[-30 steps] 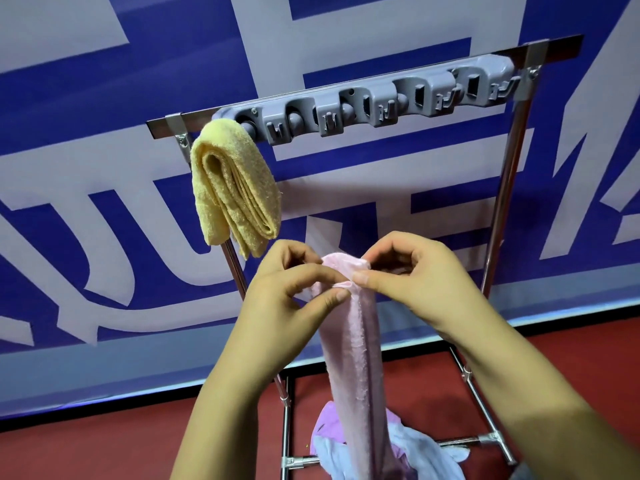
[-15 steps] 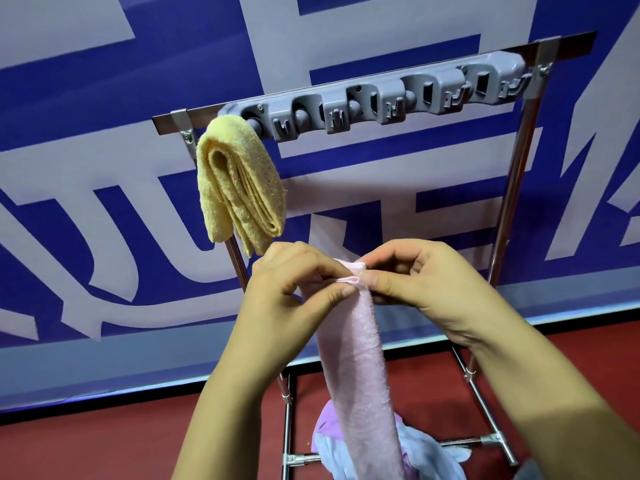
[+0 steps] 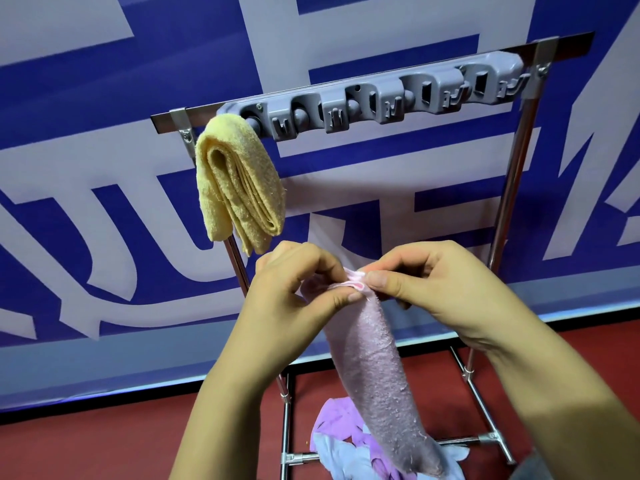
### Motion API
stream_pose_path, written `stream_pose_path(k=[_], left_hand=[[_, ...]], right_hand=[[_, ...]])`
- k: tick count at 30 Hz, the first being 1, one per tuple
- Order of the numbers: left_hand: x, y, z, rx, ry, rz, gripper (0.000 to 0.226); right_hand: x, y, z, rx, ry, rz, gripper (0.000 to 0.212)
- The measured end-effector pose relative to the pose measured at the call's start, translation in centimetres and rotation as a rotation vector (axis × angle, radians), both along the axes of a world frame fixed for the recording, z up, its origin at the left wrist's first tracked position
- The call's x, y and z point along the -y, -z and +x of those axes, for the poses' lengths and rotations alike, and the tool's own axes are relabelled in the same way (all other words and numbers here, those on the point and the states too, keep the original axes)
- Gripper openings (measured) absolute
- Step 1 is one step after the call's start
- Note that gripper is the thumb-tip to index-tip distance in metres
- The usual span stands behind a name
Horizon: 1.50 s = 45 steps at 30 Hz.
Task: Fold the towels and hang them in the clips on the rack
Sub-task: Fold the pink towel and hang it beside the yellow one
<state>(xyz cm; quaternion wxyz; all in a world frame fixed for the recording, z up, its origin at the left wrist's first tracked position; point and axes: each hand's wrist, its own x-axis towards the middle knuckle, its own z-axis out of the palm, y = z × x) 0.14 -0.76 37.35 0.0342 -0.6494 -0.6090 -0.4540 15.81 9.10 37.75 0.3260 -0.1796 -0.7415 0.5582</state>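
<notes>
Your rack [image 3: 509, 202] carries a grey clip bar [image 3: 377, 98] across its top; a folded yellow towel [image 3: 239, 188] hangs from the clip at the bar's left end. Below the bar, a pink towel [image 3: 377, 375] dangles from your fingers. Your left hand [image 3: 291, 299] and right hand [image 3: 440, 289] both pinch its top edge, thumbs pressed against forefingers.

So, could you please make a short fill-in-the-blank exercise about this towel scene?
1. The towel already hanging from the clip rail is ____ in colour.
2. Both the left hand and the right hand pinch the top of the ____ towel.
3. The hanging towel sits at the ____ end of the rail.

Missing words: yellow; pink; left
</notes>
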Motion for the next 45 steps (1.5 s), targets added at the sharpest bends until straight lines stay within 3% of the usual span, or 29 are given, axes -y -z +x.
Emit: stream_pose_path(k=[3, 8, 13, 18, 21, 24, 28, 34, 39, 42, 45], left_hand=[[0.1, 0.0, 0.0, 0.007, -0.012, 0.008, 0.023], [0.1, 0.4, 0.3, 0.014, -0.039, 0.005, 0.022], [0.6, 0.1, -0.4, -0.054, -0.023, -0.039, 0.027], [1.5, 0.1, -2.7, -0.075, -0.102, -0.214, 0.042], [2.0, -0.7, -3.4, -0.079, -0.064, -0.242, 0.034], [2.3, -2.3, -3.2, -0.031, 0.041, -0.189, 0.024], [2.6, -4.5, -1.6, 0.132, 0.176, 0.019, 0.016], [1.1, -3.8, -0.5, 0.456, 0.132, 0.045, 0.033], [0.9, -4.1, -0.8, 0.531, 0.100, 0.053, 0.026], [0.9, -4.7, -1.1, 0.421, 0.022, 0.008, 0.024], [1.2, -5.9, -1.5, 0.087, -0.042, -0.090, 0.033]], right_hand=[[0.5, -0.6, 0.5, -0.018, -0.030, 0.002, 0.018], [1.4, 0.0, 0.2, 0.027, 0.152, 0.188, 0.016], [0.8, -0.1, 0.3, -0.005, 0.087, 0.127, 0.013], [-0.1, -0.1, 0.8, -0.042, 0.050, 0.117, 0.010], [-0.4, 0.1, 0.8, -0.029, 0.049, 0.141, 0.009], [0.2, -0.5, 1.1, -0.064, 0.044, 0.233, 0.009], [0.9, -2.8, 1.7, -0.153, 0.022, 0.376, 0.016], [-0.9, -1.1, 0.4, -0.200, 0.037, 0.114, 0.009], [-1.1, -0.8, 0.1, -0.287, 0.051, 0.037, 0.017], [-1.1, -1.0, -0.3, -0.323, 0.054, 0.022, 0.014], [-1.2, -1.0, -0.7, -0.303, 0.085, 0.069, 0.014]])
